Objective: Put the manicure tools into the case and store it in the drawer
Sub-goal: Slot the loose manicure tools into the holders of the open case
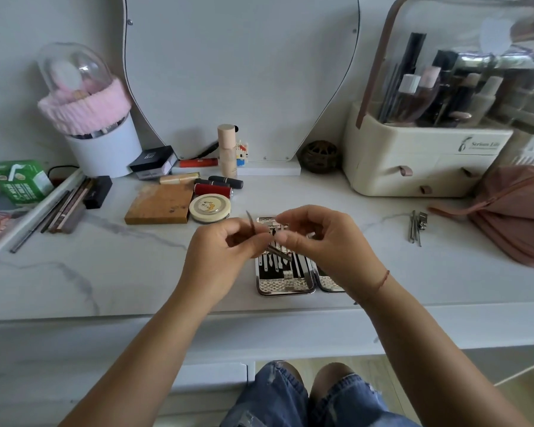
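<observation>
Both hands pinch one slim tool (261, 238) above the open case (285, 272) on the counter (136, 272): left fingers (247, 235) at its upper end, right fingers (290, 238) lower. Long axis slants down-right toward the slots directly beneath.

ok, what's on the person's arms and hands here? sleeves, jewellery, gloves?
Both forearms are bare, with no sleeves in view. No gloves on the left hand or the right hand, and no rings that I can make out. The only item worn is a thin red string bracelet on the right wrist.
</observation>
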The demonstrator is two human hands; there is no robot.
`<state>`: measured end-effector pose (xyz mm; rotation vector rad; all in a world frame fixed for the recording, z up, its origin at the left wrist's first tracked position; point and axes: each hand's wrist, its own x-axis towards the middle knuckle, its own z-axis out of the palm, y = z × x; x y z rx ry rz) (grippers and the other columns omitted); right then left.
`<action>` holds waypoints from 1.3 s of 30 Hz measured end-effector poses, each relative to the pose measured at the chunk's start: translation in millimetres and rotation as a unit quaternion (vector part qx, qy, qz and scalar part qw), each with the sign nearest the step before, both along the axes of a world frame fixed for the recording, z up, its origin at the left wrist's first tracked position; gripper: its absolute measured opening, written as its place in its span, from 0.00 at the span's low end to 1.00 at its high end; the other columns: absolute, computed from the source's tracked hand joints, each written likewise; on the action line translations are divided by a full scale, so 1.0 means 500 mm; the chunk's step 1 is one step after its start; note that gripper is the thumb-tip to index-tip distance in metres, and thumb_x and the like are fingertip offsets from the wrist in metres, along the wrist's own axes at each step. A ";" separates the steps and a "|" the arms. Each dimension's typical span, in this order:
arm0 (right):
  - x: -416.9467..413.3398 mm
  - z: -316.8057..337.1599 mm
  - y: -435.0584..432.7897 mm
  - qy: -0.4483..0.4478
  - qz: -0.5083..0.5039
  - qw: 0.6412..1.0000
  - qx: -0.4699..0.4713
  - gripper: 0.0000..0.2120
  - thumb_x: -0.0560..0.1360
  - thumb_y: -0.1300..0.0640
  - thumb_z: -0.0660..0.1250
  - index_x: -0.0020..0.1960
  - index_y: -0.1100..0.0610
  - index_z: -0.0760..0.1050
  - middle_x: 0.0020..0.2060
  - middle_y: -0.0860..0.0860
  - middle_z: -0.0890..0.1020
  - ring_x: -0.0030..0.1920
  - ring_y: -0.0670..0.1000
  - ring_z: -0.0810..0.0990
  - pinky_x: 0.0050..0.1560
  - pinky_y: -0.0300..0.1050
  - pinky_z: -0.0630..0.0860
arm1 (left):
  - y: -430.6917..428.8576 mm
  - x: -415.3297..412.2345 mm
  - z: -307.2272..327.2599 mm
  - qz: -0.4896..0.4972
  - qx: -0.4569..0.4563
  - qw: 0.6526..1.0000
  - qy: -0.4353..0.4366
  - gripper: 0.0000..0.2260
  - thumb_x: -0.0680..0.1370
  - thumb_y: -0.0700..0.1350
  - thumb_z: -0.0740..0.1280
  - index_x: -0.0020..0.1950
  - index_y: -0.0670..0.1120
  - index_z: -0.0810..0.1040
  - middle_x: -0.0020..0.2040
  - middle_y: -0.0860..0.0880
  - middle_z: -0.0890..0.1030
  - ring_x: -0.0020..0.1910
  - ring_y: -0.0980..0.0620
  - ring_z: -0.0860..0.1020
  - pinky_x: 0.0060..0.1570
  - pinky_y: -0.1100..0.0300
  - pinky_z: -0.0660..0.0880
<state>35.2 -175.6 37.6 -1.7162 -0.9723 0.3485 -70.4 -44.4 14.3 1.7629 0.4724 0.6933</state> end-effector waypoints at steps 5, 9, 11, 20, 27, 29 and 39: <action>-0.008 -0.038 -0.011 -0.041 -0.018 0.998 -0.044 0.08 0.67 0.55 0.75 0.45 0.50 0.81 0.36 0.48 0.83 0.34 0.42 0.79 0.36 0.32 0.74 | -0.008 0.000 -0.005 0.012 -0.088 0.995 -0.040 0.03 0.70 0.40 0.72 0.43 0.47 0.83 0.35 0.50 0.84 0.36 0.54 0.82 0.38 0.68 0.76; -0.009 -0.040 -0.015 -0.015 -0.030 0.999 -0.033 0.05 0.69 0.60 0.73 0.43 0.53 0.82 0.35 0.50 0.84 0.32 0.42 0.79 0.34 0.30 0.73 | -0.013 0.000 -0.014 0.003 -0.054 0.998 -0.020 0.05 0.74 0.41 0.69 0.48 0.46 0.83 0.40 0.50 0.85 0.39 0.52 0.83 0.41 0.67 0.77; -0.004 -0.038 -0.017 -0.018 -0.034 0.998 -0.041 0.07 0.68 0.61 0.74 0.42 0.50 0.81 0.35 0.50 0.84 0.32 0.42 0.78 0.34 0.31 0.73 | -0.013 -0.002 -0.016 -0.018 -0.031 0.999 0.003 0.06 0.75 0.41 0.67 0.49 0.47 0.83 0.45 0.54 0.85 0.41 0.54 0.83 0.46 0.64 0.78; 0.001 -0.041 -0.026 -0.006 -0.002 0.998 -0.061 0.06 0.68 0.61 0.74 0.45 0.54 0.82 0.31 0.45 0.81 0.27 0.39 0.74 0.30 0.28 0.69 | 0.017 -0.042 -0.001 -0.059 -0.037 0.998 0.009 0.07 0.69 0.38 0.71 0.45 0.46 0.83 0.40 0.51 0.85 0.39 0.56 0.82 0.42 0.69 0.75; 0.021 -0.054 -0.048 -0.070 -0.055 0.994 -0.066 0.06 0.68 0.57 0.74 0.45 0.52 0.82 0.33 0.45 0.80 0.32 0.40 0.75 0.36 0.29 0.71 | 0.029 -0.065 -0.029 -0.067 -0.033 0.997 0.034 0.06 0.63 0.45 0.73 0.39 0.47 0.84 0.36 0.45 0.84 0.35 0.51 0.81 0.41 0.64 0.77; 0.024 -0.059 -0.058 -0.069 -0.042 0.993 -0.081 0.08 0.69 0.59 0.73 0.48 0.53 0.82 0.35 0.48 0.81 0.35 0.41 0.78 0.38 0.30 0.73 | 0.036 -0.070 -0.032 -0.076 -0.028 0.996 0.044 0.06 0.64 0.45 0.72 0.40 0.47 0.84 0.37 0.46 0.84 0.36 0.51 0.82 0.42 0.64 0.77; 0.032 -0.065 -0.061 -0.067 -0.028 0.994 -0.086 0.08 0.70 0.59 0.73 0.49 0.53 0.82 0.38 0.49 0.82 0.39 0.42 0.79 0.42 0.28 0.73 | 0.054 -0.069 -0.026 -0.118 0.048 0.986 0.110 0.06 0.72 0.40 0.70 0.42 0.51 0.83 0.39 0.52 0.84 0.39 0.59 0.79 0.45 0.70 0.72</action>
